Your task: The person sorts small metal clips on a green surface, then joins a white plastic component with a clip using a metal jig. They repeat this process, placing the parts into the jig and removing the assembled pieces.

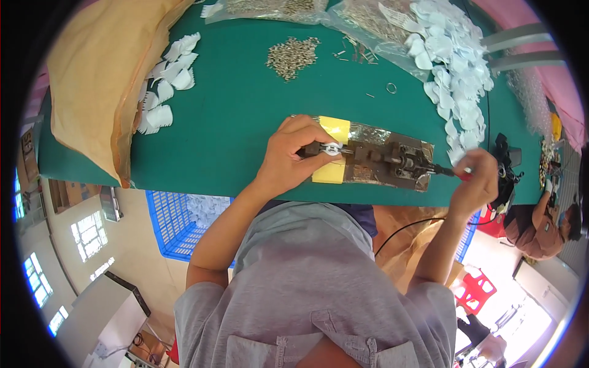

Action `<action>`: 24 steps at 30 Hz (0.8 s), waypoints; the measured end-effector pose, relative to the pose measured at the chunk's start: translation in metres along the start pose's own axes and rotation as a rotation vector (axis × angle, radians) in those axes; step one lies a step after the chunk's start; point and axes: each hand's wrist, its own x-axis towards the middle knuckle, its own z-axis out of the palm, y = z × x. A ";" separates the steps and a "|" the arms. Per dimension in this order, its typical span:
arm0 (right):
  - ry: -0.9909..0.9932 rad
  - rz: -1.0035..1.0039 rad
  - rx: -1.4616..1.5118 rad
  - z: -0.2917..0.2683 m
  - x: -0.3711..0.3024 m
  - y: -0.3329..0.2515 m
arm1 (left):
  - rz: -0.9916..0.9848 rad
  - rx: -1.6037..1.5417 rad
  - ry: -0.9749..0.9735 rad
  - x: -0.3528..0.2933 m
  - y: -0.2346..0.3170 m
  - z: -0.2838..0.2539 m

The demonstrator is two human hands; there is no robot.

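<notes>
A metal bench press fixture (383,161) on a metal base plate lies crosswise on the green table, with yellow tape (332,168) across its left end. There my left hand (294,150) pinches a small white plastic piece (332,148) between thumb and fingers, against the fixture's left tip. The piece's lower details are too small to make out. At the other end, my right hand (477,178), slightly blurred, is closed on the red-tipped lever (446,172) of the fixture.
Small metal parts (292,57) form a pile toward the back, near loose pins (359,52) and a metal ring (391,88). White comb-like pieces (451,80) heap at the right; more (161,92) lie beside a brown paper sack (92,92). A blue basket (175,230) stands below the table.
</notes>
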 end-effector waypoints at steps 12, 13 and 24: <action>0.302 0.287 0.142 -0.005 -0.023 0.104 | -0.011 -0.071 0.064 -0.100 0.057 -0.142; 0.301 0.295 0.154 -0.001 -0.024 0.104 | -0.184 0.123 0.146 -0.110 0.071 -0.158; 0.282 0.262 0.220 -0.002 -0.027 0.109 | -0.011 0.905 0.312 -0.004 -0.037 -0.210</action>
